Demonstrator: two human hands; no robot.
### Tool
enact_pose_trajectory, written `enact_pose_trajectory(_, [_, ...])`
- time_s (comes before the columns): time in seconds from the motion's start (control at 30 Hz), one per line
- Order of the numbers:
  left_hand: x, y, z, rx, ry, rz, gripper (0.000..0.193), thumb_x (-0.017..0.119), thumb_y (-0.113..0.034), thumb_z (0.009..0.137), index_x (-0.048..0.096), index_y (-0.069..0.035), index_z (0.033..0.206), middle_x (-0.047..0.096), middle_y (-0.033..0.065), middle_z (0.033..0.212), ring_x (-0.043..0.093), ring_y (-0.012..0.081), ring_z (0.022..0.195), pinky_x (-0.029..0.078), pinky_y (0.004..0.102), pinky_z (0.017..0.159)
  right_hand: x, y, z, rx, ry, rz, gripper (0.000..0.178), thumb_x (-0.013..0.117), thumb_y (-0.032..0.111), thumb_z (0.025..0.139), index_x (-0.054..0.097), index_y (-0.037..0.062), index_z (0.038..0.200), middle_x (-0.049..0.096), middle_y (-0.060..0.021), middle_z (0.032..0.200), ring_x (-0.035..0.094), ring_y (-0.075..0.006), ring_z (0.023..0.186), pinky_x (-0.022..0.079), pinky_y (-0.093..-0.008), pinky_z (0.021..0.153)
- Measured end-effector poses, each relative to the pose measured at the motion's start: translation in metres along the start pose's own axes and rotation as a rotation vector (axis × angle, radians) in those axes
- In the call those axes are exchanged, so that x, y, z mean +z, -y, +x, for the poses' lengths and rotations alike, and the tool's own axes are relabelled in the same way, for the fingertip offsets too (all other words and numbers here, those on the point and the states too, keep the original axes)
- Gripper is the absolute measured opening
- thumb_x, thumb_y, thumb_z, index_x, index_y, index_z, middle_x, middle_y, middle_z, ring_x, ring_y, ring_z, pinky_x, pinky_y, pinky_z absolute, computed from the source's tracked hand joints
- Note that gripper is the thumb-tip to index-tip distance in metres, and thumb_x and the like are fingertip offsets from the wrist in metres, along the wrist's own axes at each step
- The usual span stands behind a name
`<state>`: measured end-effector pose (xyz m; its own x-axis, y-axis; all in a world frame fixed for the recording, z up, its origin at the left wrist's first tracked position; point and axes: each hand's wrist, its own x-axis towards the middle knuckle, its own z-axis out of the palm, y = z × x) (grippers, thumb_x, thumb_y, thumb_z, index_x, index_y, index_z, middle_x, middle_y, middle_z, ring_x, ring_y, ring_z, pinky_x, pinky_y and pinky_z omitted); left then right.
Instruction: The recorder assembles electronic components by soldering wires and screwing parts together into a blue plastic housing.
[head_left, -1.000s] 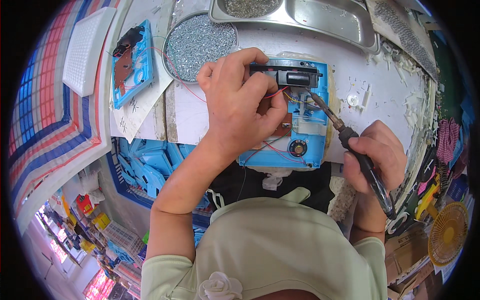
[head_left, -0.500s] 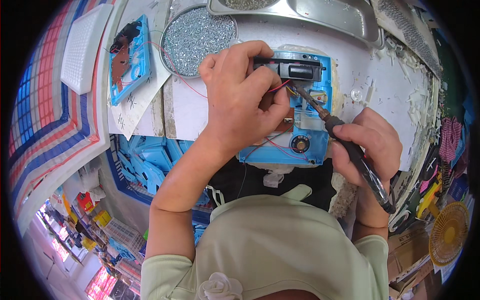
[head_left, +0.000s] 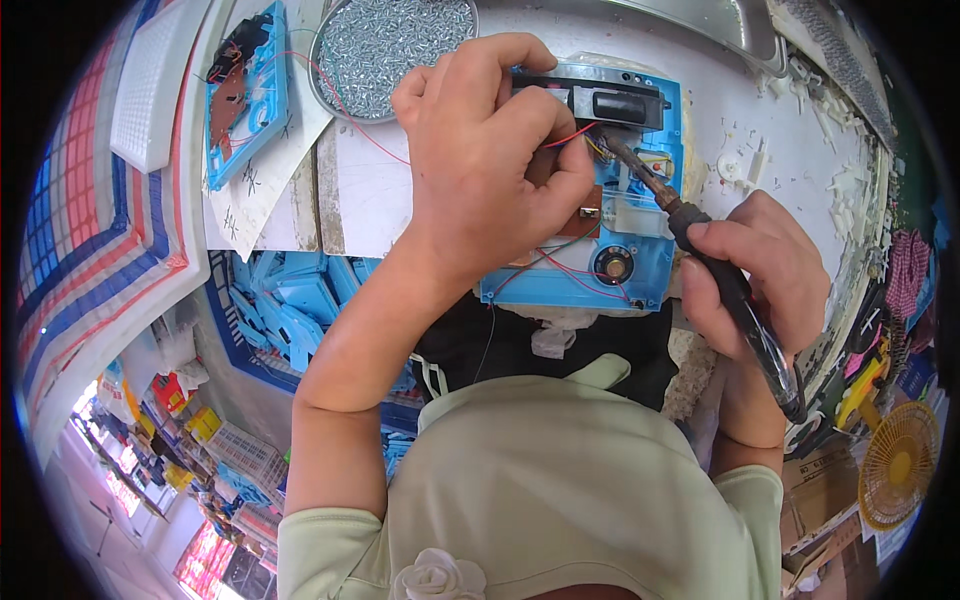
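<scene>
Blue casing: the open blue casing (head_left: 655,285) lies on the bench, right of the left-hand fingers and ahead of the right hand; the left hand overlaps its left side.
Left hand: the left hand (head_left: 490,165) reaches over the casing, fingers bent, index finger and thumb curled close together; whether they pinch anything cannot be told.
Red wire: the red wire (head_left: 575,136) emerges beside the index finger and thumb, running toward the lower edge of the black module.
Black module: the black module (head_left: 620,107) lies along the casing's far side, its left end behind the left-hand fingers.
Right hand: the right hand (head_left: 765,275) has thumb and fingers closed around the handle of the soldering iron (head_left: 735,295).
Iron tip: just below the module, near the wires; contact cannot be confirmed.
Speaker: the round speaker (head_left: 613,265) sits in the casing's near part, well apart from the fingertips.
</scene>
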<state>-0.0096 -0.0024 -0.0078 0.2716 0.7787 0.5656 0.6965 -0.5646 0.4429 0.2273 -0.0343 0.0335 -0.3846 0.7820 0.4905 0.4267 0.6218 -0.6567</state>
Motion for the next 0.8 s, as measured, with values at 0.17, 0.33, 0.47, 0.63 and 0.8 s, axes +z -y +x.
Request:
enact_pose_trajectory(0.17, [-0.001,0.0,-0.0003,-0.008,0.012,0.005,0.015,0.079,-0.011,0.065,0.068,-0.011,0.075,0.065,0.0088,0.114,0.058,0.0194,0.079,0.039,0.0363,0.081,-0.0011,0.0013,-0.0011,0.023,0.006,-0.001,0.026,0.081,0.006,0.073,0.073,0.006,0.098,0.054,-0.0038,0.064,0.05,-0.021,0.053,0.038,-0.0316,0.049])
enact_pose_trajectory(0.33, [-0.0012,-0.0007,-0.0001,-0.009,0.007,0.009,0.015,0.079,-0.01,0.065,0.068,-0.011,0.075,0.065,0.0087,0.115,0.058,0.0196,0.078,0.039,0.0365,0.081,-0.0016,-0.0001,0.0001,0.01,0.007,0.01,0.027,0.082,0.005,0.073,0.073,0.0052,0.098,0.055,-0.0041,0.064,0.05,-0.0207,0.054,0.038,-0.0312,0.049])
enact_pose_trajectory(0.47, [-0.0001,0.0004,-0.0004,-0.008,0.0,0.0,0.015,0.079,-0.01,0.065,0.067,-0.011,0.075,0.065,0.0084,0.115,0.058,0.019,0.078,0.038,0.0364,0.082,-0.0013,-0.0014,0.0018,-0.015,0.0,0.034,0.027,0.082,0.004,0.073,0.072,0.0036,0.099,0.056,-0.0044,0.064,0.051,-0.0207,0.054,0.037,-0.0313,0.049])
enact_pose_trajectory(0.63, [-0.0011,-0.0009,0.0001,-0.015,0.006,0.016,0.015,0.079,-0.011,0.065,0.067,-0.012,0.075,0.065,0.0075,0.116,0.058,0.0183,0.079,0.037,0.0366,0.085,-0.0025,-0.001,0.0005,0.003,0.001,0.038,0.026,0.083,0.006,0.075,0.072,0.0031,0.099,0.056,-0.0052,0.065,0.051,-0.0207,0.054,0.037,-0.0314,0.049])
enact_pose_trajectory(0.8, [-0.0012,-0.0011,-0.0004,-0.027,0.019,0.008,0.015,0.079,-0.012,0.066,0.067,-0.013,0.076,0.064,0.007,0.116,0.057,0.0176,0.079,0.036,0.037,0.085,-0.0041,0.0011,0.002,0.02,0.009,0.019,0.026,0.083,0.007,0.076,0.072,0.0041,0.1,0.055,-0.0052,0.064,0.05,-0.0208,0.054,0.037,-0.0317,0.049])
